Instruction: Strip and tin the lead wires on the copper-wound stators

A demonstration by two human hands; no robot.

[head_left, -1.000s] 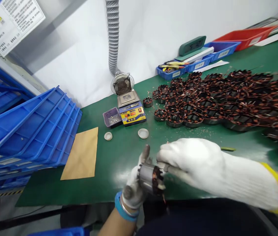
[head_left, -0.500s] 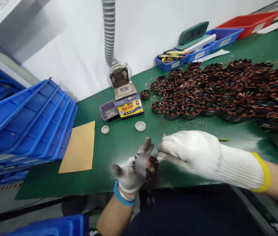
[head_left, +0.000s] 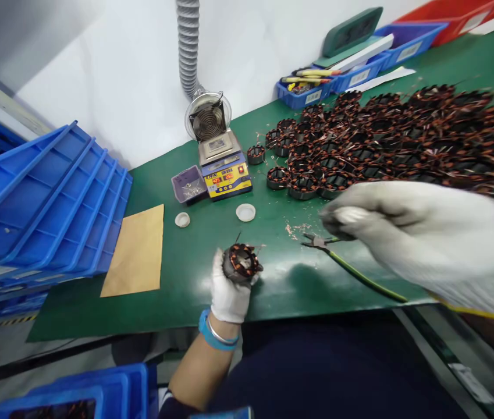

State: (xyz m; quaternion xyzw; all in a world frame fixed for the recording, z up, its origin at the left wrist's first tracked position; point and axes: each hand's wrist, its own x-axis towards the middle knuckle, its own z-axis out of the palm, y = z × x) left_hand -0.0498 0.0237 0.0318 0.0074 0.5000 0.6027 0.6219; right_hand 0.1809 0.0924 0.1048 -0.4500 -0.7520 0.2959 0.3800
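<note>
My left hand [head_left: 230, 294], in a white glove, is wrapped round a copper-wound ring [head_left: 241, 263] whose open face is turned up, with thin wire ends sticking out. My right hand [head_left: 421, 230], gloved and slightly blurred, is raised at the right with its fingers curled together. Beside and beneath its fingertips lie green-handled cutters [head_left: 351, 269] on the green table [head_left: 194, 250]. Whether those fingers touch the upper handle or hold anything, I cannot make out. Copper scraps [head_left: 294, 230] are scattered left of the cutters.
Many wound rings [head_left: 360, 151] cover the back right. A yellow-blue soldering pot [head_left: 226, 174] and a purple tray [head_left: 189, 185] stand at the back middle, with two small white dishes [head_left: 245, 212] in front. Blue crates [head_left: 46, 209] and brown card [head_left: 135, 250] are at the left.
The ring in my left hand has been turned from its side to face up. My right hand has moved away from it to the right, and the cutters now show on the table.
</note>
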